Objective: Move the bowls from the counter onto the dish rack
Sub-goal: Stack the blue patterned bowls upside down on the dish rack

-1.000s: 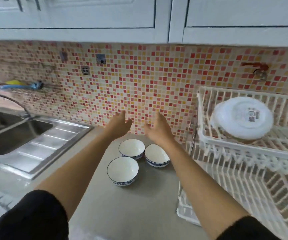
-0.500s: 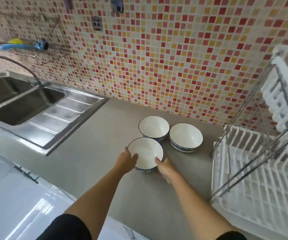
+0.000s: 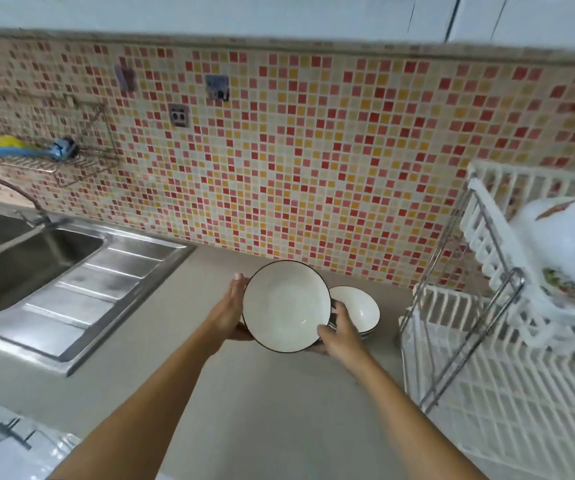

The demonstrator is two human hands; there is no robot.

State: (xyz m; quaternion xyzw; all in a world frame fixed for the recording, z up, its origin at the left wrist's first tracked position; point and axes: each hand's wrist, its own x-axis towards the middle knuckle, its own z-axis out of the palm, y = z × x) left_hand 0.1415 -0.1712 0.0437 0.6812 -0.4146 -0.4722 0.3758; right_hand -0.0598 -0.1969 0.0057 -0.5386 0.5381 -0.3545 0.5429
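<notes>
Both hands carry one white bowl (image 3: 286,305) with a dark rim, lifted clear of the grey bench (image 3: 244,393) and tipped so that its empty hollow faces the camera. The left hand (image 3: 228,311) cups the rim at about 9 o'clock, its fingers (image 3: 236,285) clamped along the edge; the right hand (image 3: 339,329) clamps the rim near 4 o'clock, with the thumb on the inside. A bowl is round, so no long axis matters; what matters is that the dish rack (image 3: 507,386) lies at 3 o'clock from the held bowl, on the right hand's side, so that hand is the nearer one to lead the carry. A second bowl (image 3: 358,311) sits on the bench just behind the right hand, at about 2 o'clock from the held one, also empty; whether a third lies hidden behind the lifted bowl cannot be told. The rack's lower tier shows bare white slats, while its upper tier (image 3: 493,237) already holds white plates (image 3: 570,244). To my eye the lower tier is the open place for the bowl.
</notes>
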